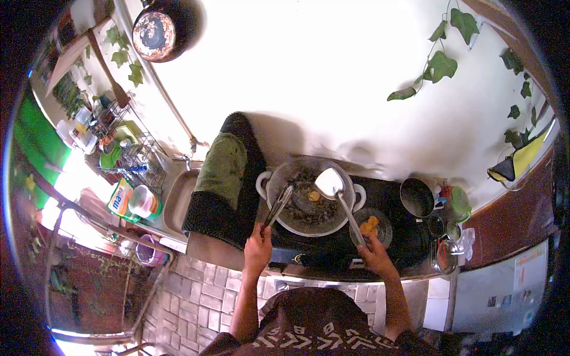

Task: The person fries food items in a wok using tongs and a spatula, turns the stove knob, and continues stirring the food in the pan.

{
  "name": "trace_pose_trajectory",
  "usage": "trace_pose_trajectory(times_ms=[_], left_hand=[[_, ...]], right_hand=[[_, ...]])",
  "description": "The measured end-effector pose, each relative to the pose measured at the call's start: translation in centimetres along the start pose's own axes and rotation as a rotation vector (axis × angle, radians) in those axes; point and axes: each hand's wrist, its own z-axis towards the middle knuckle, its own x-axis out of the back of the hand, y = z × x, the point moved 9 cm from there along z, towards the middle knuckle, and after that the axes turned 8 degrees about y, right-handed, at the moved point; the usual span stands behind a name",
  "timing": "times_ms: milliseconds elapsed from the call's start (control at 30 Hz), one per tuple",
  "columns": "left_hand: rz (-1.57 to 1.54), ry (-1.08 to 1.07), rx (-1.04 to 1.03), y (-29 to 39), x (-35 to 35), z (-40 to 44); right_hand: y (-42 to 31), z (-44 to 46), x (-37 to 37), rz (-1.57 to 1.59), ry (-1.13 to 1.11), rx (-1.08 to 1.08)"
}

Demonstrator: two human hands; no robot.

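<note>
Food piece (313, 196), yellowish and small, is seen in the wide pan (333, 223), ahead of and between the two hands. Tongs (278, 206) are grasped in the left hand (257, 246), and their tips are held over the pan, to the left of the piece. Spatula (329, 183) is gripped by its handle in the right hand (374, 255); its broad head is held over the pan, just beside the piece. Whether the piece is touched by it cannot be told. Just ahead of the right hand, orange pieces (369, 225) are placed on a plate (387, 232). Farther to the right of this hand, a dark pot (417, 197) is set. Ahead and to the left of the left hand, a green cloth (221, 166) is laid over a dark ribbed mat (252, 151), and beyond it a sink (180, 203) is seen.
</note>
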Motion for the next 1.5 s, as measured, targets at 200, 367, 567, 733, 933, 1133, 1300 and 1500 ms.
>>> trace_pose_trajectory(times_ms=[200,367,567,733,933,1133,1300,1500], left_hand=[[0.084,0.025,-0.067,0.1,0.1,-0.2],[0.115,0.046,-0.103,0.8,0.5,0.0],[0.147,0.078,-0.277,1.7,1.0,0.3],[0.190,0.033,-0.216,2.3,1.6,0.7],[0.238,0.051,-0.195,1.5,1.5,1.1],[0.252,0.041,-0.164,2.0,1.7,0.3],[0.269,0.038,-0.165,0.9,1.6,0.2],[0.287,-0.005,-0.105,1.9,2.4,0.8]], right_hand=[[-2.6,-1.4,-2.2,0.551,-0.064,-0.206],[-0.1,-0.4,-2.7,0.333,-0.054,-0.176],[-3.6,-1.7,-3.4,0.425,-0.067,-0.196],[-1.2,0.3,-3.3,0.395,0.034,-0.132],[-3.9,-0.2,-2.4,0.098,0.087,0.276],[-4.0,-0.6,-2.6,0.090,-0.001,0.201],[-7.3,-2.1,-1.2,-0.180,0.291,0.670],[-5.3,0.2,-0.9,-0.286,0.101,0.398]])
